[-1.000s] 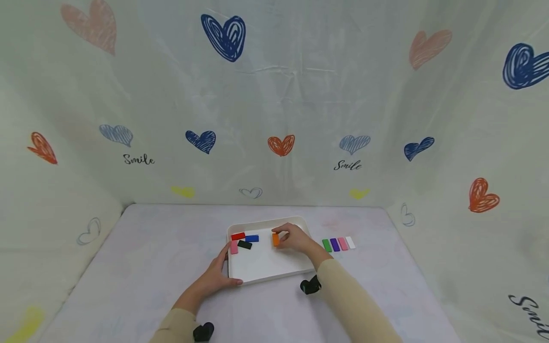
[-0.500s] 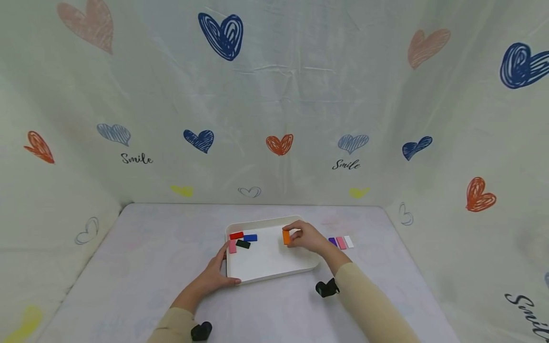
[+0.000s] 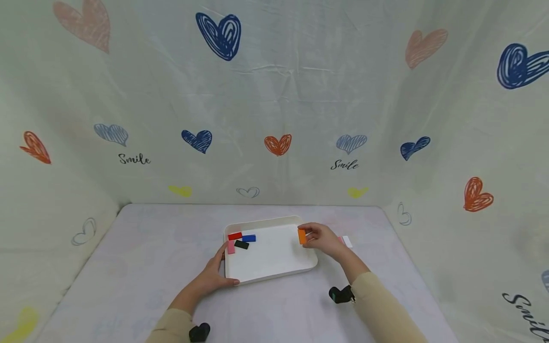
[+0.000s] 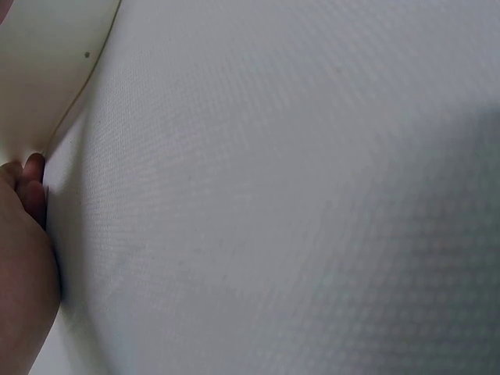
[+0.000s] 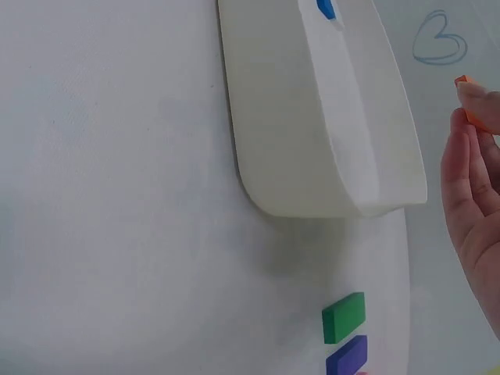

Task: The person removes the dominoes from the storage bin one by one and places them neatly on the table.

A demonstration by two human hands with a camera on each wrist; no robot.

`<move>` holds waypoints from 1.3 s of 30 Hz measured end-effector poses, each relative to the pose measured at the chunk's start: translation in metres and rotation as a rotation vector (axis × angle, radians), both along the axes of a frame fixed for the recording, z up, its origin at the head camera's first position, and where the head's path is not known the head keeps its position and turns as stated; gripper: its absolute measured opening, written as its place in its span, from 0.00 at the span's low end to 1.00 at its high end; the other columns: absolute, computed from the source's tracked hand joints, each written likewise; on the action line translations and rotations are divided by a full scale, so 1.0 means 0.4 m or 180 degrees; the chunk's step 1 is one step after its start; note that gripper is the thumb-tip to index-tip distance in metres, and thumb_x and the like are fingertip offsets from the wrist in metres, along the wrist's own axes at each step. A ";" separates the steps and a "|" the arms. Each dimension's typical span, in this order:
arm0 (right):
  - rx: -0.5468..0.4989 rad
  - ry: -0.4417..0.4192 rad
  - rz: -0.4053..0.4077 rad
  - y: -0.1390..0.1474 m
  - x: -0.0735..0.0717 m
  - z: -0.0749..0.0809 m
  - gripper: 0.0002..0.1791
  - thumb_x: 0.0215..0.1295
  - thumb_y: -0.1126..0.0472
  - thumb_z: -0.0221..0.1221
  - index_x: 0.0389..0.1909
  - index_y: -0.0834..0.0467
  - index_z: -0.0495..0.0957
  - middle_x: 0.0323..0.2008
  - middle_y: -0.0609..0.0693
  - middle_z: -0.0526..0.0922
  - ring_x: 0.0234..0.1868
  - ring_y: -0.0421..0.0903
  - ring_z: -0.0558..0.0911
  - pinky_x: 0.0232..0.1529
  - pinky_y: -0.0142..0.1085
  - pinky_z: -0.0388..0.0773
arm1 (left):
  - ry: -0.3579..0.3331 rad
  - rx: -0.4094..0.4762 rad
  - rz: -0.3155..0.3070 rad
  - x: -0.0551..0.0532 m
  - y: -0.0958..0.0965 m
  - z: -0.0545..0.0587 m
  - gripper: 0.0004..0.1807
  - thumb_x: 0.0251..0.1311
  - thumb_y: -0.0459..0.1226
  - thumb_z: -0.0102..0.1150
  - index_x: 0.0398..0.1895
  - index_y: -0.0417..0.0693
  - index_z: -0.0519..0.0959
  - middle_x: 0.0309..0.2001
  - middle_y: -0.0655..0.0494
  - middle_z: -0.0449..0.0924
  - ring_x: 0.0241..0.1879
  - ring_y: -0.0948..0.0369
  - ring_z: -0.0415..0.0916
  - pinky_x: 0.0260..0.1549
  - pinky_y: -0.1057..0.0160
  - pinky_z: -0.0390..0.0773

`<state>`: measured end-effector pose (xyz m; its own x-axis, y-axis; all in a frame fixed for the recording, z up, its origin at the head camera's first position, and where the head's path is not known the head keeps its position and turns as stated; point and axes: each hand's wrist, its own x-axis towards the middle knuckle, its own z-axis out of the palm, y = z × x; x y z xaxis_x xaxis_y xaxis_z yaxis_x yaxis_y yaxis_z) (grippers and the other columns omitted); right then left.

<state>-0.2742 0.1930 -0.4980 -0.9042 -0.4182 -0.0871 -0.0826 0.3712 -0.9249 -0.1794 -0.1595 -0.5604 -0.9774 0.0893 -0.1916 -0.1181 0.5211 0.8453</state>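
Transfer seems in hand: the right hand (image 3: 322,238) pinches a flat orange rectangular block (image 3: 302,237) aloft at the two-o'clock end of a white rectangular tray (image 3: 270,262). The left hand (image 3: 210,276), thumb and fingers spread, braces its eight-o'clock corner. Next likely calls for clearing the tray's rim.

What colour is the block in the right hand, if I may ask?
Orange block, best shown in the head view.
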 end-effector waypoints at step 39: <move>0.0213 -0.0140 -0.1075 0.271 0.035 -0.058 0.32 0.60 0.69 0.64 0.67 0.63 0.68 0.57 0.63 0.73 0.51 0.56 0.77 0.48 0.33 0.79 | 0.0016 -0.0169 0.0018 -0.001 0.004 0.002 0.68 0.36 0.46 0.81 0.78 0.49 0.43 0.68 0.36 0.60 0.67 0.39 0.55 0.60 0.29 0.56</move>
